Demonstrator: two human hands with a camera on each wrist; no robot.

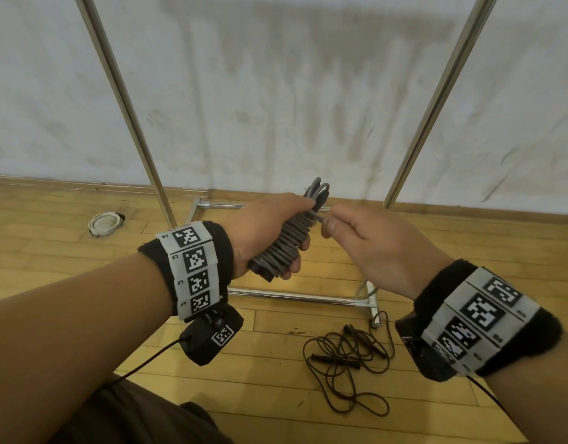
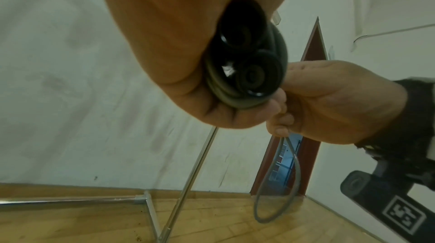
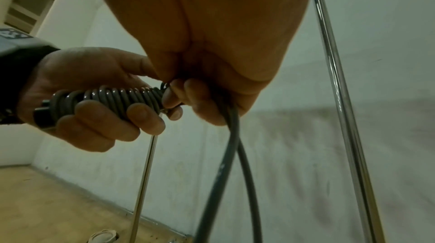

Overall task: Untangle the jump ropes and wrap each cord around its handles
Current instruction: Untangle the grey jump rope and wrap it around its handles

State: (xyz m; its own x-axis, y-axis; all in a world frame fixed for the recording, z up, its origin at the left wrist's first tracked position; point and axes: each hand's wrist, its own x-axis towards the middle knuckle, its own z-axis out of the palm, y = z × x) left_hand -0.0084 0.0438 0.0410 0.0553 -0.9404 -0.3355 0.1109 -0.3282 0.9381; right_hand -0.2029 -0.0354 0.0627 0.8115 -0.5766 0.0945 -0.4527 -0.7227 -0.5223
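Head downward; wrists upward, close.

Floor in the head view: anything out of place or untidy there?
Yes. A black rope lies in a loose tangle on the floor by the rack's foot, its cord unwrapped. A white round thing sits by the wall; I cannot tell what it is.

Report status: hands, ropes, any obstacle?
Left hand grips grey bundle. Right hand pinches its loose loop. Black rope lies tangled on floor. No obstacle seen.
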